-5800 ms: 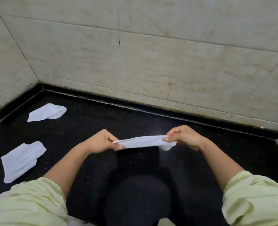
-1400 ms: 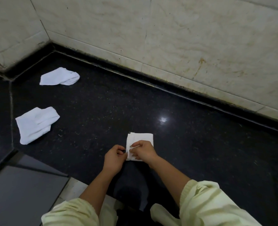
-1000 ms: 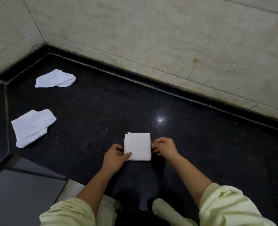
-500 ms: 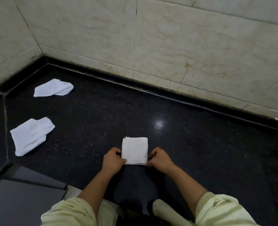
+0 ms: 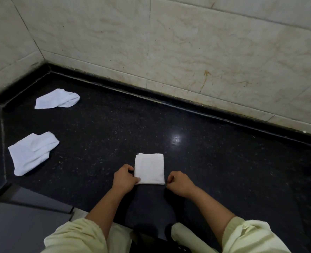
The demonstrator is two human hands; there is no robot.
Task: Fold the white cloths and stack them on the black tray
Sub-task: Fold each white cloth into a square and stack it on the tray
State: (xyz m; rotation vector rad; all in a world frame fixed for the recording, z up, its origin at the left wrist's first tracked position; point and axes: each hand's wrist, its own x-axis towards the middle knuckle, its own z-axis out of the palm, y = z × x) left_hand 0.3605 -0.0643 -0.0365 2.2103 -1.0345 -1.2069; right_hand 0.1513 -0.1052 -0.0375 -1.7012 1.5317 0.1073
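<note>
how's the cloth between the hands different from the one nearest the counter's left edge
The folded cloth is a neat, flat square; the left cloth is a loose, rumpled shape. The folded cloth looks smaller than the left cloth. The left hand grips the folded cloth's corner; nothing touches the left cloth. Both are white and lie on the black counter.

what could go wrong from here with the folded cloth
The left hand holds the folded cloth only at its left edge; lifted from there, its layers could fall open. The far loose cloth and near loose cloth lie far to the left; reaching across, the right sleeve might drag the fold.
</note>
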